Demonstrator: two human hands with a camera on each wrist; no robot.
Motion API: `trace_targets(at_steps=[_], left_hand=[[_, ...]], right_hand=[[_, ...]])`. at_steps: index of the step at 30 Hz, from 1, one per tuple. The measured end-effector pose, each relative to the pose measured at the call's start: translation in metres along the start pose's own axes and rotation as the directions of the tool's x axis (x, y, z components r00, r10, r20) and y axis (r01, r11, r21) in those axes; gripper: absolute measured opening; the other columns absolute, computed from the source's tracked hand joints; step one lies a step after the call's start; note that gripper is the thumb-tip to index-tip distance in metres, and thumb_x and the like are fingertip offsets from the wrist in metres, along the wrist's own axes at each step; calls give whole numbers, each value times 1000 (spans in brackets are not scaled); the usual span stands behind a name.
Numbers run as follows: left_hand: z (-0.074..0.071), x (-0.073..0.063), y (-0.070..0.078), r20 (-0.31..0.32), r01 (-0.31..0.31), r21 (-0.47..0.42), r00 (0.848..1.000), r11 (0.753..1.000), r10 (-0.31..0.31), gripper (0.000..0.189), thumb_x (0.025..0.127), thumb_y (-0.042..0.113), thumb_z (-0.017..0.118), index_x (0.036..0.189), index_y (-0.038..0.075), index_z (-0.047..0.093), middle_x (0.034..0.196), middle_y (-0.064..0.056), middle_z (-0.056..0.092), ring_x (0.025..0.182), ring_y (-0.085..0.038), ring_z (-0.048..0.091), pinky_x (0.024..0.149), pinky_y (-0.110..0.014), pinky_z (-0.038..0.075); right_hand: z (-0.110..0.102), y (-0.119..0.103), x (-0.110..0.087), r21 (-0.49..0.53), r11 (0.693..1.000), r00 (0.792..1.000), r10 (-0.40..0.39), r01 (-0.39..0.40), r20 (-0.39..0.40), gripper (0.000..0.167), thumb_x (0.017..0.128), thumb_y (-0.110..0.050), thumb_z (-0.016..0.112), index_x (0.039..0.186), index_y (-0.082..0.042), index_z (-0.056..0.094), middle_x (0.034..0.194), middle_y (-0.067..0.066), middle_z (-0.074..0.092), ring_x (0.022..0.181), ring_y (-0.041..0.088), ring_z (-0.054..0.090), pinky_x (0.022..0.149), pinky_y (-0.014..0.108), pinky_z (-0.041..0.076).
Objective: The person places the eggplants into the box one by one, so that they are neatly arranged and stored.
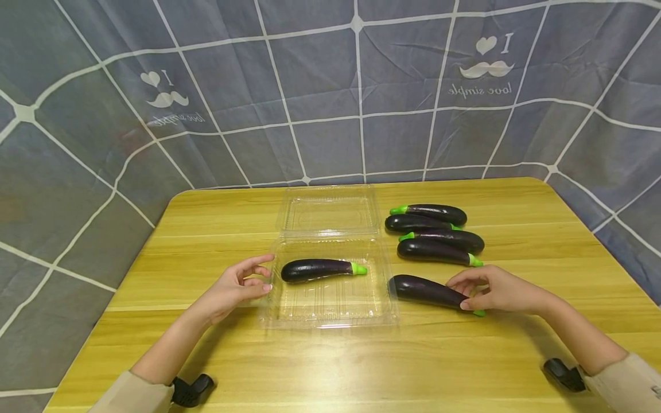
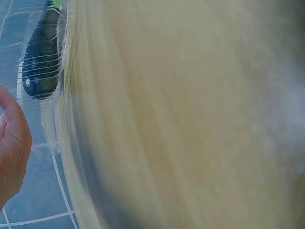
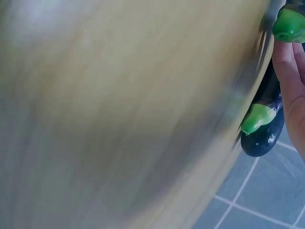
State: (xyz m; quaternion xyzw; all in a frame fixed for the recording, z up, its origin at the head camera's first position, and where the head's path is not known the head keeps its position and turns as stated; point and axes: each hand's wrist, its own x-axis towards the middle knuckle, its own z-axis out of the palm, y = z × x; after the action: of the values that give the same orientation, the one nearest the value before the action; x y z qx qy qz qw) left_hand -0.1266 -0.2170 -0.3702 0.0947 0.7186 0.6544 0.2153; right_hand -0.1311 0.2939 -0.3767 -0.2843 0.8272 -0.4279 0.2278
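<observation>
My right hand (image 1: 490, 289) grips a dark purple eggplant (image 1: 420, 289) near its green stem end, thumb on the near side and fingers on the far side. The blunt end of that eggplant points left, close to the container's right rim. In the right wrist view its green stem (image 3: 289, 26) shows above the fingers. My left hand (image 1: 234, 289) is at the left rim of an opened clear plastic container (image 1: 330, 310), fingers relaxed and holding nothing. Inside the container lies another eggplant (image 1: 317, 269), its green stem to the right.
Several more eggplants (image 1: 439, 249) lie in a stack of rows at the back right of the wooden table (image 1: 320, 367). The container's clear lid (image 1: 330, 212) lies folded back behind it. A grey checked cloth (image 1: 320, 92) hangs behind the table.
</observation>
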Motion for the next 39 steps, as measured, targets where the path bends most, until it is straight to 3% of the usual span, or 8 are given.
trace_targets(at_steps=[16,39], left_hand=[[0,-1,1,2,-2,10,1000,1000,2,67,86,0,63,143,-4,27,109,-11,45,80,-8,56,74,-21,52],[0,-1,0,2,-2,22,1000,1000,2,68,86,2,63,143,-4,27,109,-12,45,80,-8,57,74,-22,52]], right_hand=[[-8,-8,-7,-16,999,999,48,-49,-23,38,85,-18,69,119,-2,61,110,12,61,93,7,57,74,26,52],[-19,-15,-11,-10,1000,999,27,-28,-42,38,87,-14,66,122,-1,58,112,13,59,96,9,57,74,27,53]])
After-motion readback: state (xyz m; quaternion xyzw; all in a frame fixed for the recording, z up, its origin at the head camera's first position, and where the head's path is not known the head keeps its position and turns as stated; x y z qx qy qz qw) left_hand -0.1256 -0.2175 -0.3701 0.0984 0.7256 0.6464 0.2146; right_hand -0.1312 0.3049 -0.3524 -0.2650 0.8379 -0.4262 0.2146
